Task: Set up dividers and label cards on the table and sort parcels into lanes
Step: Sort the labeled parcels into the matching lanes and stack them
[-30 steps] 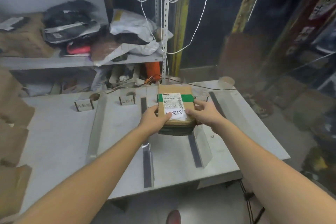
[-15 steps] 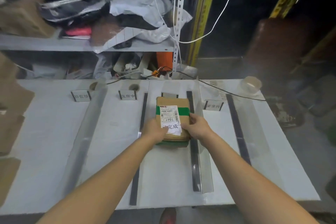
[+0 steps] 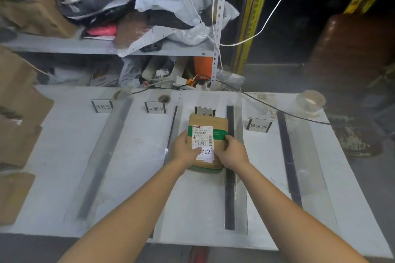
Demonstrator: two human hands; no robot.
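Parcel (image 3: 208, 141) count: one, brown cardboard banded with green tape. It lies in the third lane from the left, between the second and third of four clear dividers (image 3: 230, 166), just before the third of four label cards (image 3: 204, 110). Both hands clamp it: the left hand (image 3: 184, 149) holds its left edge with the thumb on the white barcode label, and the right hand (image 3: 232, 152) is curled round its right edge. A slip on top reads 完成. Three cards read 待处理, 处理中, 异常件; the third is half hidden. All stand on one white table (image 3: 53, 177).
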